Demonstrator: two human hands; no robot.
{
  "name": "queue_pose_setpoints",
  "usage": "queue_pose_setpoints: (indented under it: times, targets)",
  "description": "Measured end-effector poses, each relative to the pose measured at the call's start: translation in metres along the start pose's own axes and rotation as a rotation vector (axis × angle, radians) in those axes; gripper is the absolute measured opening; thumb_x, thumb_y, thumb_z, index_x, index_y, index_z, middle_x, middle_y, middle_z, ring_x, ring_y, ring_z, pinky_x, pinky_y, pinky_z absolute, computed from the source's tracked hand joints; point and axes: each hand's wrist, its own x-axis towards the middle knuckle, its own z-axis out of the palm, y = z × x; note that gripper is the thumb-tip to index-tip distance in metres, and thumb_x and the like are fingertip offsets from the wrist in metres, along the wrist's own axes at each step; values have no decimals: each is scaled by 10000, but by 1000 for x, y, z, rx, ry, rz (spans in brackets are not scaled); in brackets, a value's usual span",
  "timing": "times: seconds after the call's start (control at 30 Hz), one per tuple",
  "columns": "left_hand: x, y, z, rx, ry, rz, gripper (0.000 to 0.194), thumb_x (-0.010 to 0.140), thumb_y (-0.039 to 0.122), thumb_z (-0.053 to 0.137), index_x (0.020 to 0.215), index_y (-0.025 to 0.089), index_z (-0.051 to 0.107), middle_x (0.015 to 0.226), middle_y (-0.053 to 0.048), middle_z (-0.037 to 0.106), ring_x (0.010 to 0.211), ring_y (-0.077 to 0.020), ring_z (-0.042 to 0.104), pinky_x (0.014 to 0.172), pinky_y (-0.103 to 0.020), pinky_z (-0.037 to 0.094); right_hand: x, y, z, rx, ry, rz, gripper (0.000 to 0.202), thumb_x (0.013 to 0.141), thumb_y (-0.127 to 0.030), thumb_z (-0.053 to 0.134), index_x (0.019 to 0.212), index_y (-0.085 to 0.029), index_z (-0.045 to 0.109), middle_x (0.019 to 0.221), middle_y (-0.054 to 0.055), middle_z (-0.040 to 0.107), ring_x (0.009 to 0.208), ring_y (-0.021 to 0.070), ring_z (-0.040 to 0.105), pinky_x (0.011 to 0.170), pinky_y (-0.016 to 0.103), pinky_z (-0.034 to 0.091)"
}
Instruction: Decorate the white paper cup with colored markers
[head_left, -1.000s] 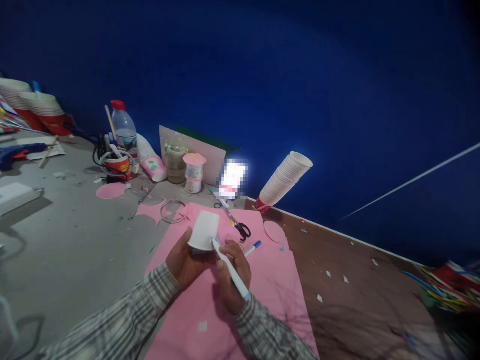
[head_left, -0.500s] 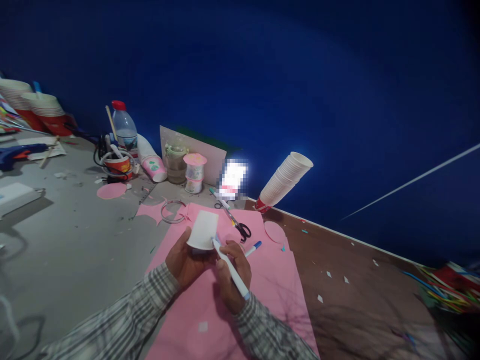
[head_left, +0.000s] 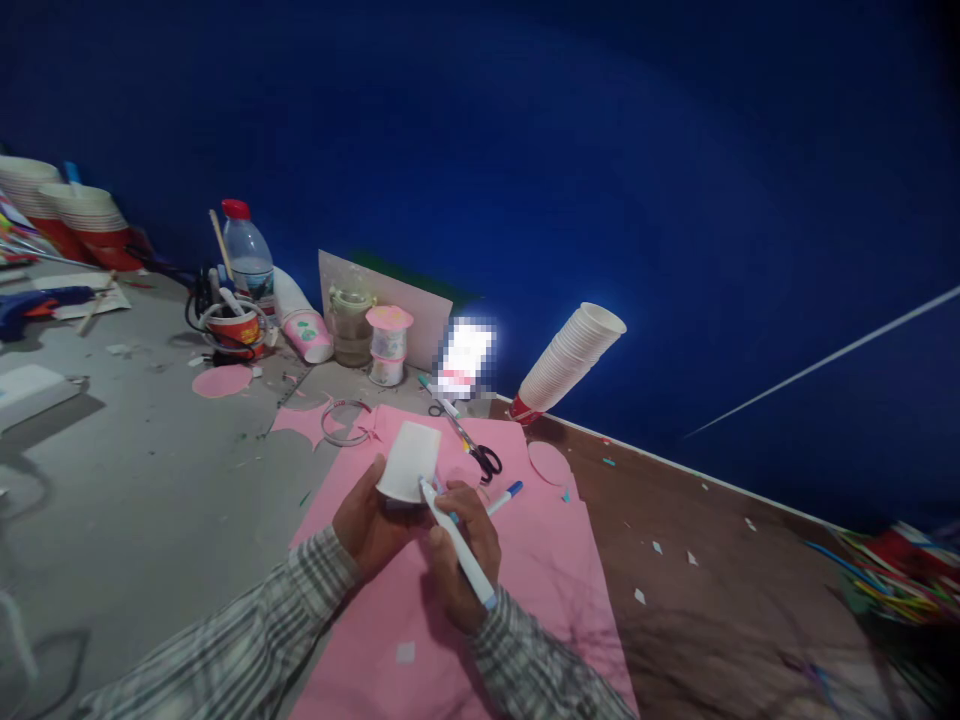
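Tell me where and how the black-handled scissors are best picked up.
Probably by the black handles, coming from above and the near right: the scissors lie on the pink paper, handles toward the camera, blades pointing away to the left.

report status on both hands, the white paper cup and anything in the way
Left hand holding white paper cup. Right hand gripping thick white pen, tip at cup's wall. Black-handled metal scissors, blue-capped white marker just past right hand, not blocking.

Craft workspace: scissors (head_left: pixel 488 463), pink paper (head_left: pixel 544 560)
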Motion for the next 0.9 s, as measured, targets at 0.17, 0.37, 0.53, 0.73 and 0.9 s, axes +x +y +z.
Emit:
queue_pose_setpoints:
  times: [0.17,0.37,0.53,0.73,0.9]
  targets:
    - [-2,-1,3,-13,-17,12,497,671,470,496,927,60,612,780,-192,696,767,-338,589,648,-455,481,-1,3,-1,-23,-22,33,177,764,-200,543,923,-230,615,814,45,643,864,307,611,755,437,488]
    - [-1,2,3,-31,-17,7,493,668,484,488,904,73,624,742,-188,698,683,-323,599,580,-446,486,1,1,-1,-18,-44,19,190,756,-161,529,910,-234,611,793,28,648,820,286,610,726,408,487]
    - [-1,5,3,-49,-40,14,514,667,502,476,911,75,623,747,-194,691,687,-330,597,548,-443,486,3,0,0,21,-46,57,146,752,-173,522,859,-213,614,743,25,625,720,258,592,668,385,483]
    - [-1,7,3,-59,-44,25,544,672,509,463,931,54,611,751,-203,690,685,-319,604,566,-437,493,4,-3,-2,64,-74,90,158,740,-163,518,851,-221,614,710,13,585,669,240,565,633,373,475]
    - [-1,5,3,-18,-27,10,542,669,520,457,914,62,611,761,-205,691,708,-340,604,574,-466,493,0,-1,-1,97,-32,42,236,737,-128,539,928,-242,615,807,34,644,835,282,598,769,427,477]
